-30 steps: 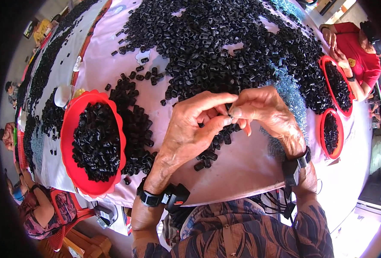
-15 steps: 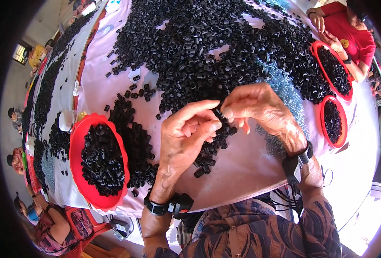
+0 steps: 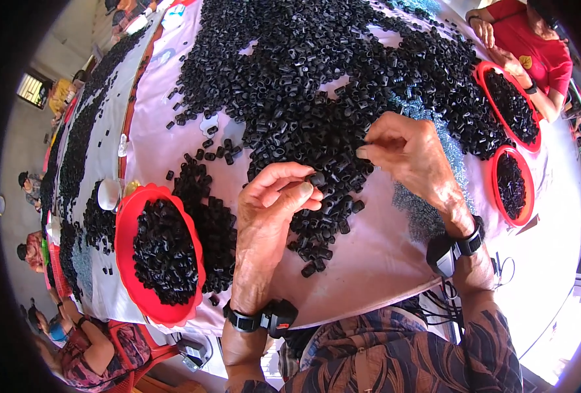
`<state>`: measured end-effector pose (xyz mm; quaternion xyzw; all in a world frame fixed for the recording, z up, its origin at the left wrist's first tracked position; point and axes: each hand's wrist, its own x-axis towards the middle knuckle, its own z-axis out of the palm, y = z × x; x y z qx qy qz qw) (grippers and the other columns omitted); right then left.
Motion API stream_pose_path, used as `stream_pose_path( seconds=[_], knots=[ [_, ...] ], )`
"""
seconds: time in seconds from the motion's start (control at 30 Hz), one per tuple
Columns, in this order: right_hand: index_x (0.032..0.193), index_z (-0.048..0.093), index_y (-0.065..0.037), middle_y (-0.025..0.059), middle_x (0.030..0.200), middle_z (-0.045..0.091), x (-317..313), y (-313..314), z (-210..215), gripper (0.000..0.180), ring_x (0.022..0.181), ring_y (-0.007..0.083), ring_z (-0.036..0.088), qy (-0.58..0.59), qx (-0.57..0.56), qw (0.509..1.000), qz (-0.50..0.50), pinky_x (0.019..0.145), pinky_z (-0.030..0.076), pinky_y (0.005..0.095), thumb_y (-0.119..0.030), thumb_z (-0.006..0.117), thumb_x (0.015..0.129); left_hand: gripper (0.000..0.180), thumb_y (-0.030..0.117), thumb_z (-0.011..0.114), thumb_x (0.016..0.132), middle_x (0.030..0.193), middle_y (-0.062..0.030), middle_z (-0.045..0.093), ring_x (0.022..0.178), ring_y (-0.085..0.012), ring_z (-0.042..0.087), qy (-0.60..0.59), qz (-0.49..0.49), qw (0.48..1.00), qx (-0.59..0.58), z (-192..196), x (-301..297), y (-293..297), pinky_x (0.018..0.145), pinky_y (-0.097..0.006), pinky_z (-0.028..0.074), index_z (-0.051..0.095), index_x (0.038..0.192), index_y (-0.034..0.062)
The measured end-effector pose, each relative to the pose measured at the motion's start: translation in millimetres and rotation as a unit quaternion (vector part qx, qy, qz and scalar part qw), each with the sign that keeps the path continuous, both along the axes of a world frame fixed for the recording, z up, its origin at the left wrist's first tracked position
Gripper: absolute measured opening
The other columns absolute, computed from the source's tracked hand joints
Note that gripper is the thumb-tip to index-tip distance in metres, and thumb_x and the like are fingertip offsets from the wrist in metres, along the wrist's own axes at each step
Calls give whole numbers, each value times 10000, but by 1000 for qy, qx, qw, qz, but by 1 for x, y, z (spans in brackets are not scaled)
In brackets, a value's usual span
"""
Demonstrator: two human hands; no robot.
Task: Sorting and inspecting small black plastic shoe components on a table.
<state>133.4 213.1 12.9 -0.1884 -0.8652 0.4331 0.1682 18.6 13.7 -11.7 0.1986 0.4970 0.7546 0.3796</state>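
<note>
From the head camera, we saw our left hand (image 3: 274, 196) pinching one small black piece (image 3: 317, 178) between thumb and fingertips, just above the near edge of the big black pile (image 3: 317, 85) on the table (image 3: 382, 262). Our right hand (image 3: 405, 147) was apart from it, fingertips pinched together over the pile. A red bowl (image 3: 133, 216) full of black pieces sat left of the pile.

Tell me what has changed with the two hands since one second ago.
The hands have come apart. Earlier their fingertips met over one small black part; now the left hand holds a black part alone, and the right hand has moved away up to the black pile, fingers pinched. The red bowl of parts stays at the left.
</note>
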Motion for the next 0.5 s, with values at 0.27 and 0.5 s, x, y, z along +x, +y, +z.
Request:
stream_pose_path(
  seconds=[0.27,0.5],
  knots=[
    [879,663,49,68,743,649,-7,-20,4,93,639,108,623,74,-345,934,62,554,546,231,-24,687,827,228,0,618,850,921,-97,646,793,-162,646,-33,36,999,-9,6,4,4,718,-288,549,627,1078,-5],
    [937,661,59,104,820,662,-7,-21,0,128,695,157,654,112,-378,913,103,622,573,274,14,676,818,224,40,610,863,968,-111,654,804,-157,636,14,7,997,-78,7,4,3,725,-274,526,614,1084,4]
  ],
)
